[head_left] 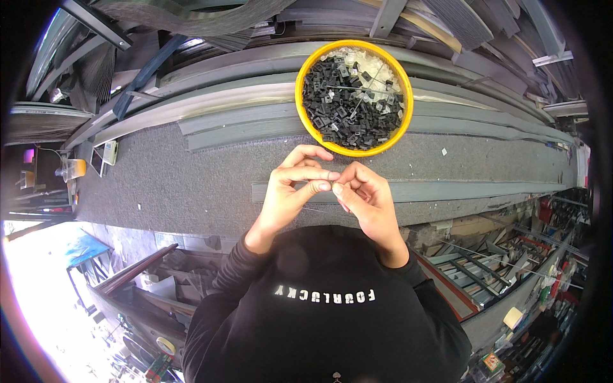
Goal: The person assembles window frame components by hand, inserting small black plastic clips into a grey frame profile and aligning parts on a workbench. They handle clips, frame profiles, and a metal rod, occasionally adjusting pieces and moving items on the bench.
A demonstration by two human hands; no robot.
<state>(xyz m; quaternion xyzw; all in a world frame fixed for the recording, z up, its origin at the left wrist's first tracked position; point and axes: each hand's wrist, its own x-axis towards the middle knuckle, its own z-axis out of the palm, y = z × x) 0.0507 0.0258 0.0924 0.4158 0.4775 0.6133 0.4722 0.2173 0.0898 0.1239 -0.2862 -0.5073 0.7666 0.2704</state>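
My left hand (292, 189) and my right hand (369, 203) meet fingertip to fingertip above the grey carpeted bench. Thumb and forefinger of the left are pinched together, with its other fingers held apart. The right hand's thumb presses against its curled fingers. Whatever sits between the fingertips is too small and too covered to name; a faint thin line shows just below them. Just beyond the hands stands a yellow-rimmed bucket (300, 110), filled with small black plastic pieces (348, 115) and whitish translucent ones (367, 64). A few thin rods (361, 89) lie across these pieces.
Long grey profiles (236, 124) lie along the far side of the carpeted bench (191, 179), and another strip (434, 190) runs beneath my hands. At the left are a small white device (110, 152) and a cup of orange liquid (73, 169). Racks of metal parts (479, 268) fill the right.
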